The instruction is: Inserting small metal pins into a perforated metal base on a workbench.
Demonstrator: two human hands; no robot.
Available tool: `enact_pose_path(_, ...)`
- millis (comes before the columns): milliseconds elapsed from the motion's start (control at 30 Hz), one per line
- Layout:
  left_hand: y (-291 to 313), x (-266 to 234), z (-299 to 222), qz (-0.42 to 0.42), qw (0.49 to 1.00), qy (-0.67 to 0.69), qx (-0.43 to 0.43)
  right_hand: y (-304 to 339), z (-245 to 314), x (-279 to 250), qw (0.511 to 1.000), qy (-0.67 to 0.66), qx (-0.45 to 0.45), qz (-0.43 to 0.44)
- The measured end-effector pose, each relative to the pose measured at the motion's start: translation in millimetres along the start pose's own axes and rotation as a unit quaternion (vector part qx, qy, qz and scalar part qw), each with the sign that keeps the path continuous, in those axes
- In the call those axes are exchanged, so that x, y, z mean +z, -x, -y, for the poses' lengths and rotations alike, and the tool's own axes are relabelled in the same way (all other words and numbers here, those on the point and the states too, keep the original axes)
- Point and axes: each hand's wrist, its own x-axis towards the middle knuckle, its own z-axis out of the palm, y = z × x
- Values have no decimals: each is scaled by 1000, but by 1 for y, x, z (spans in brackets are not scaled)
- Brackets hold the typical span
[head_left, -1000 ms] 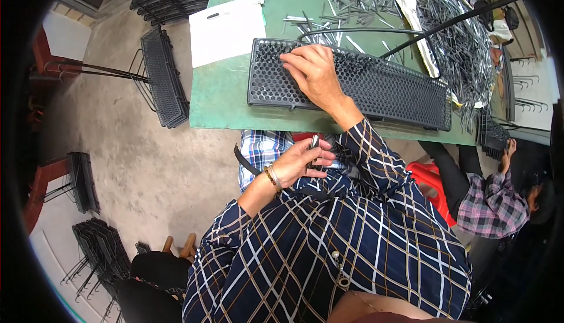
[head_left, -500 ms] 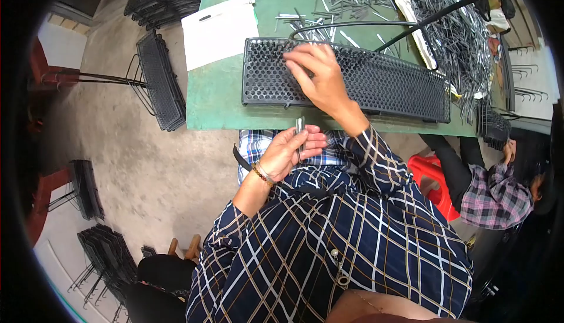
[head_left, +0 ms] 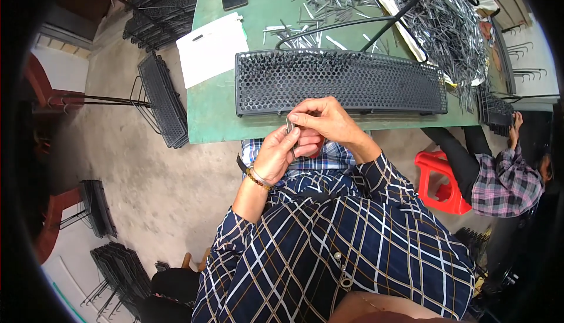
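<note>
Left hand (head_left: 276, 155) and right hand (head_left: 324, 120) both pinch small bent metal wire clip (head_left: 289, 128), just below black perforated plastic grille (head_left: 341, 82) on green surface (head_left: 220, 111).

Both the left hand (head_left: 276, 154) and right hand (head_left: 325, 119) pinch a small metal clip (head_left: 289, 128) beside the black mesh panel (head_left: 341, 80).

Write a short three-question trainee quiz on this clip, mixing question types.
1. True or false: both hands are pinching one small metal clip.
2. The black mesh panel lies on: A) the floor, B) the green table, C) a red stool.
3. Fill in: the left hand wears a beaded ____ at the wrist.

Key: 1 true; the right hand meets the left at the clip. 2 B. 3 bracelet.
</note>
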Motion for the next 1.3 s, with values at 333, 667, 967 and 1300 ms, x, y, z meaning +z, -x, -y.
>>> enact_pose_path(333, -9, 1, 0, -42, 999, -19, 12, -4, 15, -4, 998, -37, -36, -25)
enact_pose_path(667, -8, 5, -16, -81, 995, -30, 42, -34, 30, -12, 994, -22, -84, -72)
enact_pose_path(967, -2, -9, -5, -102, 993, 15, 56, -52, 42, -10, 975, 85, -160, -131)
enact_pose_path(1300, -15, -10, -15, -123, 982, -118, 77, -33, 26, 0, 997, 76, -22, -23)
